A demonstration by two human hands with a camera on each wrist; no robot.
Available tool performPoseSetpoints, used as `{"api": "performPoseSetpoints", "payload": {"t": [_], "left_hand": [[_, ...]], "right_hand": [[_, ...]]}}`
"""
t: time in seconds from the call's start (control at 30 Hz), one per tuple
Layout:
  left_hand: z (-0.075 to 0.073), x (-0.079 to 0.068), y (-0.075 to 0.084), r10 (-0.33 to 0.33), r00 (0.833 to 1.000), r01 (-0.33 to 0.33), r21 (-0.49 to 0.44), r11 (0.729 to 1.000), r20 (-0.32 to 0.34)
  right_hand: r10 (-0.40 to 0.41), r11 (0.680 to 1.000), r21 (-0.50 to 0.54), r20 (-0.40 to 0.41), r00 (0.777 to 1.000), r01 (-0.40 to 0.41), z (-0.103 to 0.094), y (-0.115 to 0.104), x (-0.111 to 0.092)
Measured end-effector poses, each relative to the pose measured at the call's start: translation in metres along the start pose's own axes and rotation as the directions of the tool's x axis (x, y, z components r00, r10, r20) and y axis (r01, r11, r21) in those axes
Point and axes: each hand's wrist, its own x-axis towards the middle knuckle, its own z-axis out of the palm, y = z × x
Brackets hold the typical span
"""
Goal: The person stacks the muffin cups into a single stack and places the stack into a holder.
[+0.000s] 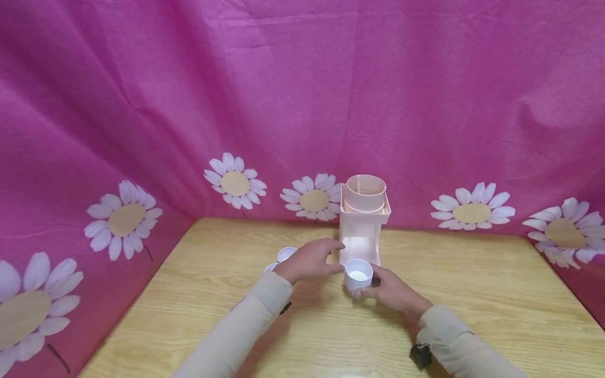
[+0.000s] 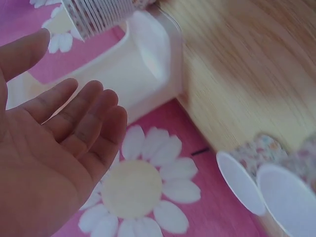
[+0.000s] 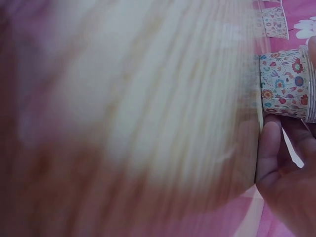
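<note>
A stack of paper cups, white inside and printed with small flowers outside, stands on the table in front of a pale pink holder. My right hand grips the stack from the right, thumb on the near side. In the right wrist view the floral side of the cup stack shows beside the thumb. My left hand is spread left of the stack, holding nothing; its palm and loosely bent fingers show in the left wrist view.
Two more floral paper cups stand at the left, partly hidden behind my left hand in the head view. The holder has a round cup-like top. A pink curtain with daisies hangs round the wooden table.
</note>
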Motion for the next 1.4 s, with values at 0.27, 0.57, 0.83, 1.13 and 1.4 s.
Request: {"api": "performPoseSetpoints", "payload": {"t": [0.27,0.57,0.83,1.13,1.4], "left_hand": [[-0.021,-0.014,-0.030,-0.008,0.999,0.009,0.007,1.000,-0.033],[-0.030,-0.042,-0.060,-0.128,0.989,0.128,0.002,0.992,-0.071],[-0.032,-0.064,-0.079,-0.341,0.940,0.342,0.045,0.939,-0.028],[-0.019,-0.079,-0.088,-0.449,0.893,0.448,0.041,0.893,0.031],[-0.011,-0.079,-0.086,-0.413,0.911,0.412,-0.022,0.911,-0.012]], "right_hand": [[0.002,1.000,-0.002,-0.038,0.999,-0.002,0.006,-0.001,0.004],[0.013,0.999,-0.031,-0.051,0.999,-0.014,0.005,-0.004,0.001],[-0.026,1.000,-0.016,-0.050,0.998,0.025,0.004,-0.008,0.001],[0.006,1.000,-0.003,-0.052,0.999,-0.006,0.005,-0.007,-0.001],[-0.003,1.000,0.002,-0.035,0.999,0.003,0.003,-0.007,0.001]]}}
